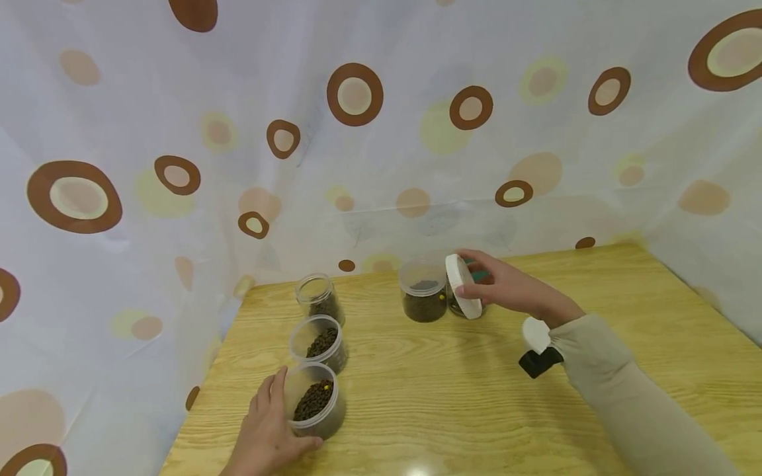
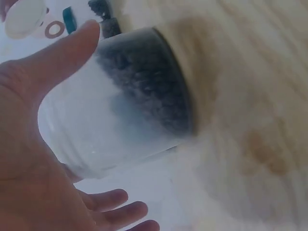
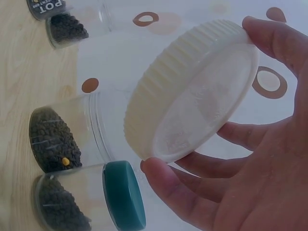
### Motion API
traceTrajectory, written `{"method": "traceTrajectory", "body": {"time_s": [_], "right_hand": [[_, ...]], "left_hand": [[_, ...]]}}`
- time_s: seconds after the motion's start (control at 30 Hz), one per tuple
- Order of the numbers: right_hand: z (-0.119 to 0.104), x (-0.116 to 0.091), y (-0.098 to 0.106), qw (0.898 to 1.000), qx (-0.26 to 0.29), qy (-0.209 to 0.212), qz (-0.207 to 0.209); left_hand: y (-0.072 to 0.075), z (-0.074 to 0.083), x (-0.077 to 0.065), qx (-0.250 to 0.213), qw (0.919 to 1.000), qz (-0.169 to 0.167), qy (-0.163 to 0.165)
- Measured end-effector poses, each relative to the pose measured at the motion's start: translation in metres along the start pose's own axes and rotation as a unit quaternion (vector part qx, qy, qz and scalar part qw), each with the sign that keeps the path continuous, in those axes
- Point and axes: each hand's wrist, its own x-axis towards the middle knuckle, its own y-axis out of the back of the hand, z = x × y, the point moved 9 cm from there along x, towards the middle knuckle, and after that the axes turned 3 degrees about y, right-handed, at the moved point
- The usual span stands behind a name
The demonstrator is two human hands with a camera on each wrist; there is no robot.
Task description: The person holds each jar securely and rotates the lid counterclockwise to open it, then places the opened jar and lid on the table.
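My right hand (image 1: pixel 506 284) pinches a white ribbed screw lid (image 3: pixel 192 91) by its edge, holding it tilted with its hollow underside toward the palm. Behind the lid stands a jar with a teal lid (image 3: pixel 125 195), partly hidden in the head view. Left of it is an uncovered clear jar (image 1: pixel 424 304) of dark bean-like pieces with a yellow bit at its side. My left hand (image 1: pixel 264 423) lies around the near-left clear jar (image 2: pixel 144 91), thumb at one side and fingers loosely spread at the other. That jar holds similar dark pieces and a yellow bit.
Two more uncovered jars of dark pieces, a middle one (image 1: pixel 336 357) and a narrower far one (image 1: pixel 315 291), line up behind the near-left jar. All stand on a wood-grain table (image 1: pixel 428 390). A patterned sheet (image 1: pixel 381 165) rises behind and at both sides.
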Motion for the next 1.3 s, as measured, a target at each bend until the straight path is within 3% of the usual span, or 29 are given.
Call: {"method": "traceTrajectory", "body": {"time_s": [0.1, 0.2, 0.3, 0.37, 0.5, 0.63, 0.73, 0.93, 1.07, 1.17, 1.3], "right_hand": [[0.003, -0.005, 0.004, 1.0, -0.008, 0.0, 0.005], [0.005, -0.012, 0.009, 1.0, -0.02, -0.002, 0.013], [0.007, -0.021, 0.013, 0.999, -0.033, -0.004, 0.018], [0.008, -0.03, 0.018, 0.999, -0.043, -0.005, 0.025], [0.011, -0.048, 0.025, 0.997, -0.071, -0.006, 0.037], [0.017, -0.064, 0.027, 0.994, -0.104, -0.016, 0.042], [0.021, -0.075, 0.028, 0.99, -0.132, -0.021, 0.047], [0.032, -0.094, 0.028, 0.983, -0.176, -0.026, 0.054], [0.045, -0.103, 0.021, 0.97, -0.233, -0.04, 0.059], [0.056, -0.107, 0.01, 0.956, -0.285, -0.044, 0.051], [0.07, -0.112, -0.006, 0.943, -0.327, -0.046, 0.032]], "left_hand": [[0.012, 0.007, -0.005, -0.005, 0.9996, 0.017, -0.02], [0.031, 0.022, -0.012, -0.034, 0.9948, 0.07, -0.065], [0.049, 0.04, -0.02, -0.079, 0.9794, 0.136, -0.126], [0.057, 0.056, -0.023, -0.113, 0.9668, 0.16, -0.164], [0.065, 0.088, -0.023, -0.156, 0.9498, 0.165, -0.215], [0.07, 0.117, -0.025, -0.168, 0.9307, 0.181, -0.27], [0.069, 0.13, -0.027, -0.17, 0.9229, 0.184, -0.292], [0.062, 0.142, -0.027, -0.172, 0.9201, 0.176, -0.305], [0.061, 0.146, -0.027, -0.169, 0.9185, 0.179, -0.31], [0.058, 0.146, -0.026, -0.17, 0.9229, 0.171, -0.3], [0.05, 0.145, -0.022, -0.17, 0.9371, 0.137, -0.272]]}}
